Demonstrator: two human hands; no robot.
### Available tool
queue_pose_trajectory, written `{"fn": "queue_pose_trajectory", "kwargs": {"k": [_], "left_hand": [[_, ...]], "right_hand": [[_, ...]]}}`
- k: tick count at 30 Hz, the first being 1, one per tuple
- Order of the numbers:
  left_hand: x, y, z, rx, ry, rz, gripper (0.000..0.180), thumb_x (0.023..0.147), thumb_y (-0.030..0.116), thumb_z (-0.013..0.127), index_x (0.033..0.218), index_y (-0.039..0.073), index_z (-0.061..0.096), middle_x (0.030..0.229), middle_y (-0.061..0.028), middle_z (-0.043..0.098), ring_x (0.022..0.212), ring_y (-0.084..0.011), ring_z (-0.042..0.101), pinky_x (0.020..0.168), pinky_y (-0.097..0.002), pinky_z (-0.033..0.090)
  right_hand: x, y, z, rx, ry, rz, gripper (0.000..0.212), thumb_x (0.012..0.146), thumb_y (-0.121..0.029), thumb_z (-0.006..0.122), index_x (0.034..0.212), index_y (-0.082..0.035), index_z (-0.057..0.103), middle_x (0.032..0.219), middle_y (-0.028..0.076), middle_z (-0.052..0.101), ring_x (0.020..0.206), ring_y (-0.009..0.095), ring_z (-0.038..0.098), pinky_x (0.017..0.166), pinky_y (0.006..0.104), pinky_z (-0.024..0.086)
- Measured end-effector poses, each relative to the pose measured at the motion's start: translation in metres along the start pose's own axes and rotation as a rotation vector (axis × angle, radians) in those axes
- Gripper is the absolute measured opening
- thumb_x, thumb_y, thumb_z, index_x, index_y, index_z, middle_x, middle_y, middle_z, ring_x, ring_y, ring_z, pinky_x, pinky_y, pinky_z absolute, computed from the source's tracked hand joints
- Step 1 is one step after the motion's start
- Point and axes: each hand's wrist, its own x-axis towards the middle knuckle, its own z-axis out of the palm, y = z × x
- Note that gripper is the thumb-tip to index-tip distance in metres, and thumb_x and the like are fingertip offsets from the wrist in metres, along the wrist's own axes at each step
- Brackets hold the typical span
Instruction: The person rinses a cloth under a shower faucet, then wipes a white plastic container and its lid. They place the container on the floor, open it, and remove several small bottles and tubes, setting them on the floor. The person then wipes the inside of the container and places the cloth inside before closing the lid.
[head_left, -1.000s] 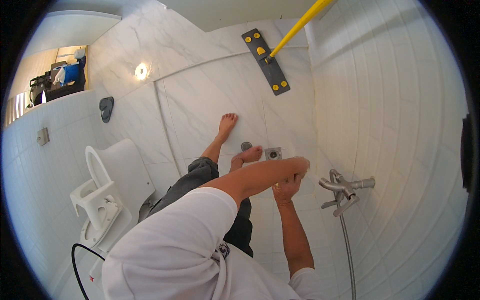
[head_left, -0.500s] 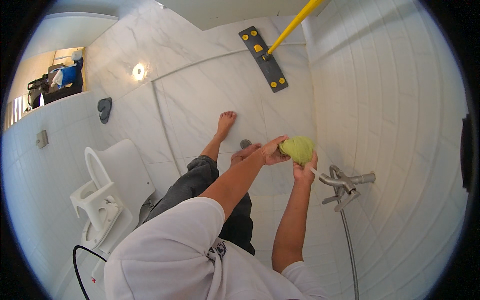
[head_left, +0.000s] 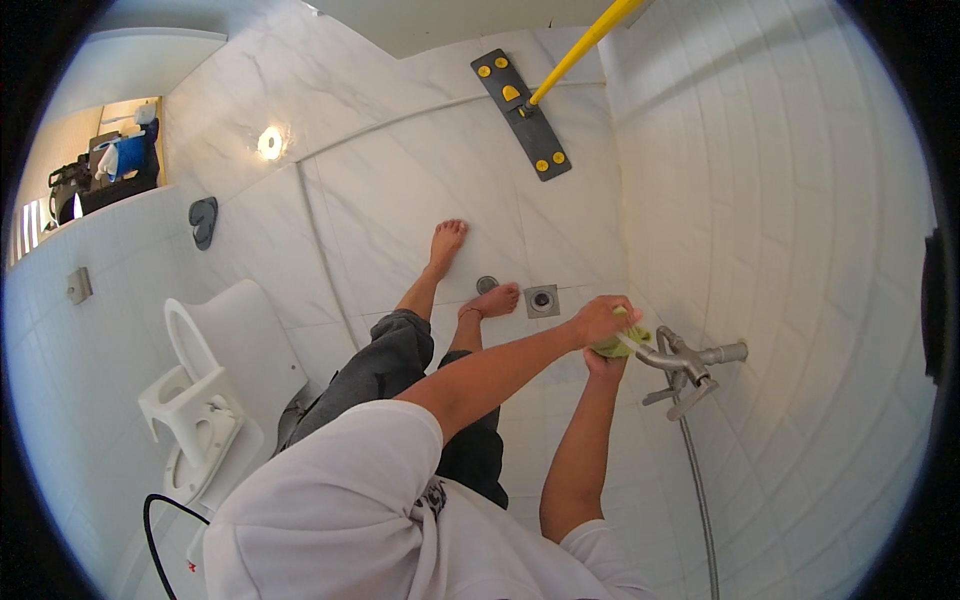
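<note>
White marble-tiled shower floor: both hands, left hand (head_left: pixel 600 318) and right hand (head_left: pixel 604 362), have lowered the crumpled yellow-green cloth (head_left: pixel 622 342) (gripped between them) onto the chrome wall tap's (head_left: pixel 686 364) spout.

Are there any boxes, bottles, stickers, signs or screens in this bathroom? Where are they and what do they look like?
Blue container: on the high shelf at the far left, among dark things too small to tell apart.
Plate on the wall: small, grey, squarish, on the left tiled wall; too small to tell if it bears a label.
No signs or screens show.
The hands hold only a green cloth at the metal tap, neither with a label in view.
</note>
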Motion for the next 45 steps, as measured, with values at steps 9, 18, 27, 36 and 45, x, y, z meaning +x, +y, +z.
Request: {"fn": "queue_pose_trajectory", "kwargs": {"k": [9, 18, 27, 36, 45], "left_hand": [[0.004, -0.04, -0.002, 0.29, 0.763, -0.324, 0.039, 0.078, 0.041, 0.049, 0.081, 0.003, 0.059, 0.076, -0.018, 0.059, 0.076, -0.0357, 0.057, 0.068, -0.0426, 0.045], [-0.027, 0.022, 0.028, 0.59, 0.153, 0.102, 0.032, 0.068, 0.036, 0.06, 0.081, 0.008, 0.057, 0.082, -0.0151, 0.059, 0.076, -0.0318, 0.058, 0.068, -0.0398, 0.047], [0.008, -0.026, 0.003, 0.151, -0.151, 0.061, 0.033, 0.071, 0.03, 0.061, 0.096, 0.01, 0.052, 0.096, -0.0118, 0.054, 0.084, -0.0274, 0.055, 0.077, -0.0398, 0.043], [0.007, -0.015, -0.045, -0.871, -0.042, -0.308, 0.031, 0.079, 0.031, 0.057, 0.103, 0.012, 0.05, 0.094, -0.0041, 0.055, 0.093, -0.0183, 0.051, 0.081, -0.0358, 0.042], [0.005, -0.026, -0.037, -1.118, -0.28, -0.379, 0.037, 0.084, 0.038, 0.048, 0.105, 0.008, 0.05, 0.105, -0.0058, 0.053, 0.105, -0.0202, 0.047, 0.089, -0.0366, 0.039]], "right_hand": [[-0.031, 0.052, 0.07, -1.339, 0.617, -0.876, 0.023, 0.082, -0.022, 0.051, 0.086, 0.001, 0.051, 0.079, 0.016, 0.056, 0.068, 0.023, 0.054, 0.062, 0.0358, 0.046], [-0.005, 0.002, 0.025, -0.391, 0.173, -0.339, 0.036, 0.08, -0.031, 0.05, 0.101, -0.002, 0.052, 0.094, 0.015, 0.057, 0.085, 0.027, 0.055, 0.075, 0.04, 0.045], [-0.008, 0.005, 0.036, -0.003, -0.047, 0.07, 0.04, 0.079, -0.034, 0.05, 0.105, -0.003, 0.051, 0.101, 0.014, 0.056, 0.094, 0.027, 0.053, 0.082, 0.0421, 0.043], [0.013, 0.003, 0.035, 0.145, -0.065, 0.061, 0.04, 0.079, -0.032, 0.049, 0.106, -0.002, 0.051, 0.111, 0.015, 0.051, 0.104, 0.03, 0.048, 0.09, 0.0466, 0.037], [-0.023, 0.029, 0.079, -0.541, 0.368, -0.622, 0.024, 0.08, -0.025, 0.053, 0.09, -0.003, 0.051, 0.09, 0.013, 0.054, 0.089, 0.026, 0.052, 0.08, 0.0395, 0.042]]}}
